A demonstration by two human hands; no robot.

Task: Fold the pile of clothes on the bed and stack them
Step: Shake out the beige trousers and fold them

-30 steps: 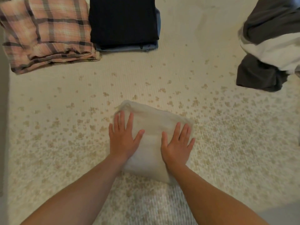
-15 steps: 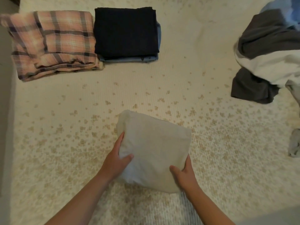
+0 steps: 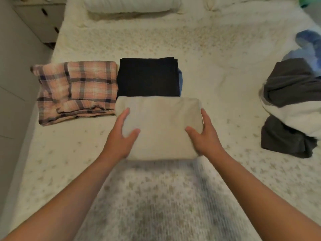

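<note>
— What are we holding?
— A folded beige cloth [image 3: 161, 129]. Our left hand [image 3: 121, 138] and right hand [image 3: 205, 136] take it from either side, thumbs on top and fingers curled round its edges: each grip is closed on the cloth.
— Where is it?
— Over the bed [image 3: 217, 70], its far edge overlapping the near edge of the folded black garment [image 3: 147, 77], which lies on something blue [image 3: 180, 79].
— And beside that?
— A folded pink plaid cloth [image 3: 76, 89], just to the left, touching the black one.
— The rest of the bed?
— A pale spread with small flecks. A loose pile of clothes [image 3: 293, 105], grey, white and blue, sits at the right edge. A white pillow [image 3: 132, 4] lies at the head.
— The room?
— A white drawer unit [image 3: 40, 20] stands left of the bed.
</note>
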